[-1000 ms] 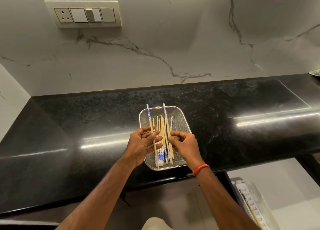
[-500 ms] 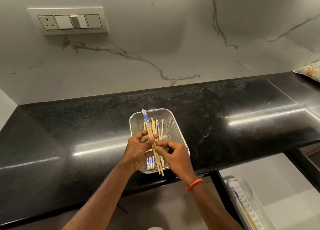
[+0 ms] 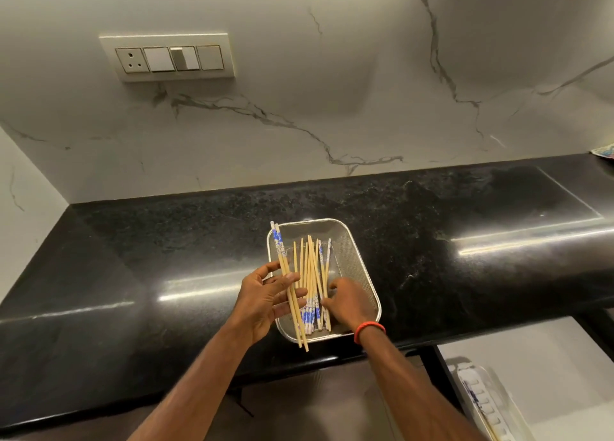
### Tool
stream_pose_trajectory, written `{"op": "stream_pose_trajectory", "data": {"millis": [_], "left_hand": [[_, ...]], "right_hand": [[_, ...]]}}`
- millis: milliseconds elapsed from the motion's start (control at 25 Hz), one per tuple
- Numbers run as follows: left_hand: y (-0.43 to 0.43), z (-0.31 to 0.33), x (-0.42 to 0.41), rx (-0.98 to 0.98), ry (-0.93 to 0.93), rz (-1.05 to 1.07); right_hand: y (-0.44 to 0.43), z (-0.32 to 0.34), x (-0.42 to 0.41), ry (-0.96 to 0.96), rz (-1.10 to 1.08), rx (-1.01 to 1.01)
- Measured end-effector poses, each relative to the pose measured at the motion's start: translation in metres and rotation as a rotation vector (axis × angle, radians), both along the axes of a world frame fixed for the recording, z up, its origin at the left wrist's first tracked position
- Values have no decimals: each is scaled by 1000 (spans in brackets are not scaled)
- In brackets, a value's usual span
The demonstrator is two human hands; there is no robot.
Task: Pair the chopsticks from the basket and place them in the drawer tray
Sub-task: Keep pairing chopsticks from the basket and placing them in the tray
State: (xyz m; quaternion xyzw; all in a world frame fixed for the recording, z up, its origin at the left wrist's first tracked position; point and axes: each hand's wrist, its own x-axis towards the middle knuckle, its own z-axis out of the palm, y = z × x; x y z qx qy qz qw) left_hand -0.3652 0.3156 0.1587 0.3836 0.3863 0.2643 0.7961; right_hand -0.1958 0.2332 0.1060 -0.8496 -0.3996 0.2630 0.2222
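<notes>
A metal mesh basket [image 3: 357,253] sits on the black counter near its front edge. Several wooden chopsticks with blue-and-white patterned ends [image 3: 312,274] lie lengthwise in it. My left hand [image 3: 265,302] is at the basket's left rim and holds a pair of chopsticks [image 3: 288,286] between thumb and fingers; their patterned ends point away, their tips stick out past the basket's near rim. My right hand [image 3: 347,302] reaches into the basket with curled fingertips on the loose chopsticks. The white drawer tray [image 3: 488,404] lies in the open drawer at lower right.
The glossy black counter [image 3: 149,274] runs left and right of the basket, backed by a marble wall with a switch plate [image 3: 167,56]. A patterned object [image 3: 604,150] shows at the far right edge. The open drawer [image 3: 548,374] lies below the counter.
My left hand has drawn a pair of chopsticks leftward out of the bunch. My right hand has let them go and dropped into the basket. The camera has shifted.
</notes>
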Motion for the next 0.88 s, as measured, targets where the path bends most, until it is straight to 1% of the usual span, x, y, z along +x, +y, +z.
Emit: {"op": "stream_pose_trajectory", "data": {"millis": [120, 200, 240, 320, 400, 520, 600, 680, 880], "left_hand": [[2, 0, -3, -7, -3, 17], [2, 0, -2, -11, -3, 27], [2, 0, 1, -11, -6, 27], [1, 1, 5, -12, -10, 16], [0, 3, 12, -13, -17, 3], [-2, 6, 24, -2, -6, -20], [-7, 5, 35, 11, 11, -49], [-14, 4, 46, 27, 26, -94], [-34, 6, 72, 49, 39, -177]], "right_hand": [[-3, 3, 1, 76, -25, 38], [-7, 11, 1, 98, -100, 97], [-9, 18, 2, 161, -160, 164], [-17, 34, 1, 387, -249, 314], [-28, 50, 0, 562, -249, 409], [-45, 66, -7, 658, -184, 442], [-54, 67, -12, 652, -153, 434], [-62, 65, -13, 605, -161, 427], [-84, 61, 2, 378, -134, 401]]}}
